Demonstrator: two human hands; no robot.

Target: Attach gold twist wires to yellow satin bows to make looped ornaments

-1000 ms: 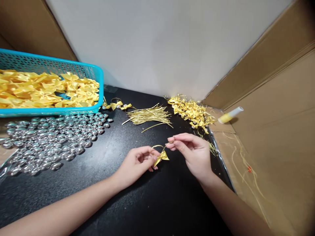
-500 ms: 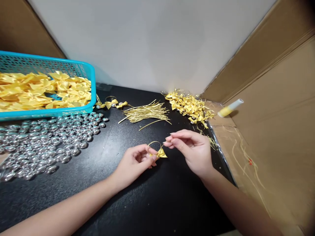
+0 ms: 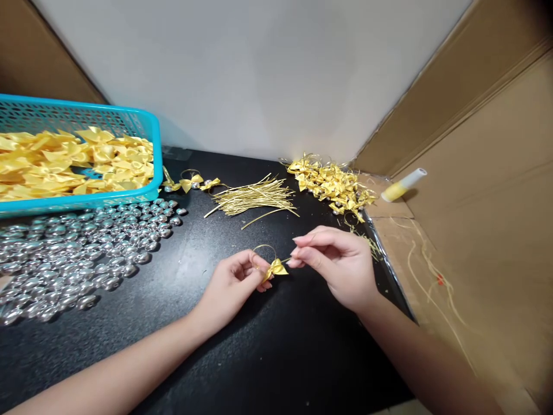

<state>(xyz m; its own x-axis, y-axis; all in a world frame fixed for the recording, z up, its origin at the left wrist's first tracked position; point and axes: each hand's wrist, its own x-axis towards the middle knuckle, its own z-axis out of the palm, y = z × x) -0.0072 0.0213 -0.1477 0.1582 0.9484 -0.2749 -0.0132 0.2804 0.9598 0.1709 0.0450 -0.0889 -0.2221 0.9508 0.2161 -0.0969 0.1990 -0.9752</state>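
Note:
Between finger and thumb, my left hand [image 3: 242, 276] pinches a yellow satin ribbon bow [image 3: 276, 268] above the black table [image 3: 276, 346]. A loop of gold cord [image 3: 264, 246] stands up from the bow. My right hand [image 3: 334, 259] is closed in a pinch on the cord's end, just right of the bow, and the cord runs straight between them. Whether a bead sits behind the bow is hidden by the left fingers. Beyond the hands lies a bundle of cut gold cords [image 3: 254, 197].
A turquoise basket [image 3: 156, 150] of yellow bows stands at the left. Many silver beads [image 3: 86, 253] spread in front of it. Bows with cords and beads form a heap [image 3: 332, 184] at the back right. A tube [image 3: 404, 184] lies beside the cardboard wall [image 3: 484, 173].
The bow and my left hand have shifted slightly left. More of the bow and of the cord toward my right hand shows. My right hand keeps its pinch.

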